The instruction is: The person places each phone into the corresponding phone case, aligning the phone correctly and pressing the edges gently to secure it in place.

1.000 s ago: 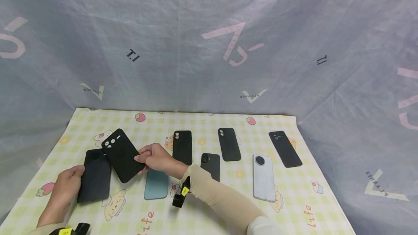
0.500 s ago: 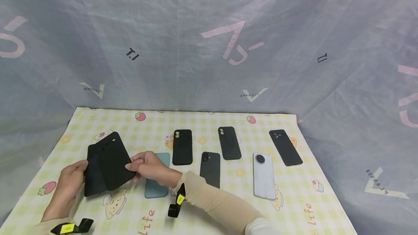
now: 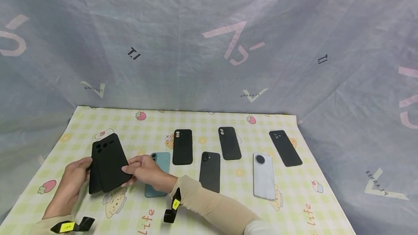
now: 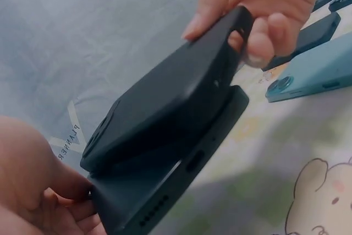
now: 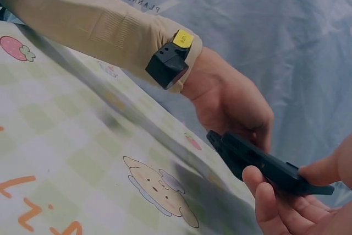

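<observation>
Above a pale green-and-white checked cloth [image 3: 284,220], the person's right hand [image 3: 148,174] and left hand [image 3: 72,177] each pinch something between thumb and curled fingers: the right, one corner of a matte black rectangular case [image 3: 112,164]; the left, the edge of a flat black phone [image 3: 94,178] beneath, touching the tilted case at the left hand's end.

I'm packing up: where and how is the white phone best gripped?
Best, I'd say, pinch the white phone by its long edges near the middle, coming from the near end: it lies flat, both edges are unobstructed, and its round camera is at the far end.
</observation>
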Demonstrator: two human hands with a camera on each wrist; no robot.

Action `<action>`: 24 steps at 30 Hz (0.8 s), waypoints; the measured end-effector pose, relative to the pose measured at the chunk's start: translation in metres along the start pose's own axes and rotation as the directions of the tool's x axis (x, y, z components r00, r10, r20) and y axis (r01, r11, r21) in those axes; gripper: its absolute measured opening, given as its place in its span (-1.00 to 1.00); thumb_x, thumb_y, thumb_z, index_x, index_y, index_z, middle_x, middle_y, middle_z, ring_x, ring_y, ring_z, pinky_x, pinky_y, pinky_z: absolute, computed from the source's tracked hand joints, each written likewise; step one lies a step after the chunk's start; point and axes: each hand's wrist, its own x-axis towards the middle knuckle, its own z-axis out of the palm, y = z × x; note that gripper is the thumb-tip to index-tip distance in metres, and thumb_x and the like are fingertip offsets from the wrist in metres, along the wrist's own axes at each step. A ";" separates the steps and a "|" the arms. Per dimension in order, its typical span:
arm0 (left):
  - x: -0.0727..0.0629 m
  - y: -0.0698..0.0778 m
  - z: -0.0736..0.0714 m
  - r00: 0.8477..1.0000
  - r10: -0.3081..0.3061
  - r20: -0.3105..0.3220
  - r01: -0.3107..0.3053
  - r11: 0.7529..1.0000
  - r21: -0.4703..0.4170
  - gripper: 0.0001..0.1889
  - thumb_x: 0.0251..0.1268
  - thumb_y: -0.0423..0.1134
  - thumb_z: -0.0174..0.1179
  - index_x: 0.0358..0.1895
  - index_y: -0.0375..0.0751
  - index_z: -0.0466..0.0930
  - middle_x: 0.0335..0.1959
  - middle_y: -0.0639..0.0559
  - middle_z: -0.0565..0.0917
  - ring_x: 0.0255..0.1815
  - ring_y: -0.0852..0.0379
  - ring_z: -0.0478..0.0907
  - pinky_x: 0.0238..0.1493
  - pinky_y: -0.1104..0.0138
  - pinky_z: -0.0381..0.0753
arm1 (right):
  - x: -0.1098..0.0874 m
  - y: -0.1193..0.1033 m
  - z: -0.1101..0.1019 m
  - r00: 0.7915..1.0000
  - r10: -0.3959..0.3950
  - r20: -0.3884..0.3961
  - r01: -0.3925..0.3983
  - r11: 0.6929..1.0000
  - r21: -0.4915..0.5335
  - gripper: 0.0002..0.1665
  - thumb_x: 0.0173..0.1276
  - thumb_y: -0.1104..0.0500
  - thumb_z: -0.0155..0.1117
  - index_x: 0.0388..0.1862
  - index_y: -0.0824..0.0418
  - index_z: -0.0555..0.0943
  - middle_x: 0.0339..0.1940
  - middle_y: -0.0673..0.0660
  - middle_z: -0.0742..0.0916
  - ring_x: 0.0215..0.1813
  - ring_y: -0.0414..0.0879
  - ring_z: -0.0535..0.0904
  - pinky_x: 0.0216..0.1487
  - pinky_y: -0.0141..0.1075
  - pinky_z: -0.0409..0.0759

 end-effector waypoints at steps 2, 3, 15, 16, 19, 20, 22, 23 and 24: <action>0.000 0.002 0.000 1.000 -0.004 0.000 0.004 1.000 -0.004 -0.35 0.82 -0.09 -0.43 0.63 -0.59 0.08 0.26 -0.20 0.44 -0.20 0.59 0.37 -0.18 0.57 0.49 | 0.000 0.001 0.001 1.000 -0.003 -0.016 0.002 1.000 -0.003 -0.78 0.59 0.24 0.34 0.11 0.29 0.73 -0.25 0.11 0.87 -0.49 -0.03 0.72 -0.17 -0.12 0.78; 0.000 0.002 0.000 1.000 0.000 0.001 0.000 1.000 -0.006 -0.35 0.83 -0.10 -0.42 0.63 -0.59 0.09 0.21 -0.14 0.46 -0.20 0.58 0.38 -0.18 0.57 0.50 | -0.001 0.002 0.002 1.000 -0.003 -0.022 0.003 1.000 -0.006 -0.77 0.59 0.24 0.34 0.12 0.30 0.73 -0.24 0.10 0.87 -0.52 -0.13 0.67 -0.15 -0.10 0.78; -0.004 0.003 0.000 0.999 0.031 0.035 -0.028 0.997 -0.074 -0.36 0.83 -0.11 -0.42 0.62 -0.63 0.05 -0.08 0.39 0.48 -0.19 0.60 0.44 -0.16 0.59 0.56 | 0.000 0.009 0.006 0.988 -0.104 -0.116 0.082 0.981 -0.178 -0.80 0.51 0.16 0.47 0.00 0.23 0.76 -0.51 -0.09 0.69 -0.47 -0.16 0.68 -0.32 -0.42 0.64; -0.004 0.003 0.000 0.999 0.031 0.037 -0.028 0.997 -0.077 -0.36 0.83 -0.11 -0.42 0.62 -0.63 0.03 -0.08 0.39 0.48 -0.19 0.61 0.44 -0.15 0.59 0.56 | 0.000 0.010 0.005 0.986 -0.120 -0.119 0.094 0.974 -0.208 -0.81 0.51 0.15 0.48 -0.03 0.23 0.76 -0.51 -0.12 0.67 -0.45 -0.21 0.65 -0.33 -0.44 0.60; -0.004 0.003 0.001 0.999 0.032 0.043 -0.028 0.995 -0.095 -0.35 0.83 -0.11 -0.41 0.62 -0.64 0.01 -0.11 0.43 0.48 -0.20 0.61 0.45 -0.16 0.59 0.57 | -0.001 0.012 0.004 0.977 -0.164 -0.133 0.115 0.942 -0.316 -0.82 0.49 0.11 0.51 -0.10 0.21 0.77 -0.45 -0.19 0.65 -0.40 -0.37 0.55 -0.32 -0.48 0.54; -0.004 0.004 0.001 0.998 0.034 0.048 -0.029 0.994 -0.103 -0.35 0.83 -0.12 -0.41 0.63 -0.65 0.00 -0.13 0.46 0.47 -0.20 0.62 0.45 -0.16 0.59 0.57 | -0.001 0.012 0.004 0.975 -0.175 -0.135 0.118 0.929 -0.349 -0.82 0.48 0.10 0.52 -0.11 0.20 0.77 -0.42 -0.21 0.65 -0.38 -0.40 0.53 -0.30 -0.48 0.55; -0.004 0.004 0.001 0.997 0.043 0.063 -0.036 0.993 -0.112 -0.35 0.83 -0.13 -0.41 0.63 -0.66 -0.03 -0.15 0.51 0.45 -0.20 0.64 0.46 -0.15 0.60 0.58 | -0.002 0.011 0.004 0.973 -0.186 -0.137 0.120 0.913 -0.391 -0.82 0.47 0.08 0.53 -0.14 0.17 0.77 -0.41 -0.22 0.67 -0.36 -0.42 0.55 -0.29 -0.48 0.58; -0.004 0.004 0.001 0.997 0.041 0.068 -0.032 0.992 -0.118 -0.35 0.84 -0.12 -0.42 0.63 -0.66 -0.04 -0.15 0.50 0.46 -0.20 0.64 0.46 -0.15 0.60 0.58 | -0.002 0.011 0.004 0.972 -0.191 -0.138 0.120 0.905 -0.407 -0.82 0.47 0.08 0.53 -0.15 0.17 0.78 -0.41 -0.22 0.67 -0.36 -0.42 0.55 -0.29 -0.47 0.58; -0.004 0.004 0.002 0.996 0.040 0.076 -0.030 0.992 -0.124 -0.34 0.84 -0.12 -0.42 0.64 -0.66 -0.05 -0.14 0.49 0.47 -0.19 0.65 0.46 -0.14 0.60 0.58 | -0.003 0.010 0.004 0.971 -0.195 -0.140 0.120 0.899 -0.421 -0.82 0.47 0.07 0.53 -0.16 0.16 0.78 -0.41 -0.21 0.68 -0.36 -0.42 0.56 -0.29 -0.48 0.58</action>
